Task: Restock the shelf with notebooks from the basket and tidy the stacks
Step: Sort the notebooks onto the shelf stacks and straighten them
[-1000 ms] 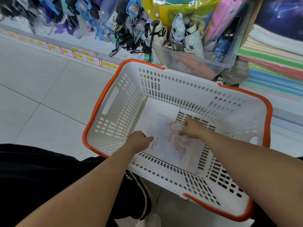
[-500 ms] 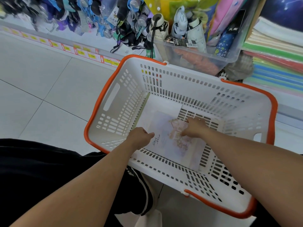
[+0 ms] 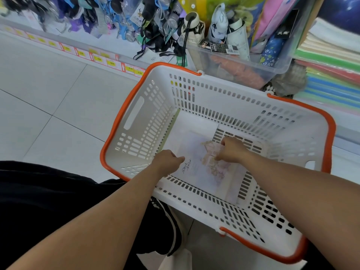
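Notebooks [image 3: 204, 166]: pale covers with a pinkish print and dark handwriting-style lettering, lying flat on the bottom of the white basket [image 3: 243, 114] with orange rim. Basket sits on the tiled floor [image 3: 48, 98], near the shelf [image 3: 331, 61] of stacked coloured notebooks at right. Left hand [image 3: 167, 162] reaches in, fingers curled at the top cover's left edge; cannot tell whether they pinch it. Right hand [image 3: 231, 149] rests on the cover's upper right, fingers bent down onto it; grip unclear. Clear bin of folded umbrellas [image 3: 233, 61] stands just behind the basket.
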Available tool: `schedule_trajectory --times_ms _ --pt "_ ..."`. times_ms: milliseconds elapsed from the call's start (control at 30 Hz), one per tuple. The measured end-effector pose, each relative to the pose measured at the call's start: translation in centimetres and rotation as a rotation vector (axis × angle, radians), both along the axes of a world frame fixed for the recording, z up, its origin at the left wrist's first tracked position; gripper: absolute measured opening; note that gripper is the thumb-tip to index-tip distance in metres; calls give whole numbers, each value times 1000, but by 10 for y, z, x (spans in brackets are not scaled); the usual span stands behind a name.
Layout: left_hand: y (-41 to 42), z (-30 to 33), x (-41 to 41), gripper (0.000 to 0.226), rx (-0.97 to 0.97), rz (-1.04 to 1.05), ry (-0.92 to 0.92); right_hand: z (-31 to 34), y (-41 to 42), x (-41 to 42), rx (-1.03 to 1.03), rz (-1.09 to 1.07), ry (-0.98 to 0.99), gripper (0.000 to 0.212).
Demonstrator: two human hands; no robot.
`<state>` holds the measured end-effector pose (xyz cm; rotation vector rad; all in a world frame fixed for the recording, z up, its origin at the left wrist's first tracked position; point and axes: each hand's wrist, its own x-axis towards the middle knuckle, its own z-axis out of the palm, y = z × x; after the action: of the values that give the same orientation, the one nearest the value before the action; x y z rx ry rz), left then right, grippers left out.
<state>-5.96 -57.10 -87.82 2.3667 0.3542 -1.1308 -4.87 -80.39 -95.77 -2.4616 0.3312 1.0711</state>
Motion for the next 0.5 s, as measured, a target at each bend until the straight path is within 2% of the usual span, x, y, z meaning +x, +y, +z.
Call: schedule_trajectory --times_ms 67,133,200,267,333,367,433,500 --pt "2 -1 2 29 1 27 -3 1 0 3 77 -71 -1 43" --pt "4 -4 3 31 16 39 -7 4 -1 3 143 -84 40 53" --pt "6 -6 4 34 15 78 2 6 0 1 142 7 38 57" --pt "7 -7 3 38 7 113 19 7 -1 1 165 69 15 33" --pt "6 -4 4 32 -16 179 31 14 -9 3 275 49 13 24" --pt "6 -4 5 51 -31 249 24 21 -14 5 351 5 24 25" --pt "8 0 8 109 -80 466 -24 34 -31 11 537 -164 62 24" --pt "12 7 12 134 -265 681 -36 47 -46 19 751 -340 146 31"
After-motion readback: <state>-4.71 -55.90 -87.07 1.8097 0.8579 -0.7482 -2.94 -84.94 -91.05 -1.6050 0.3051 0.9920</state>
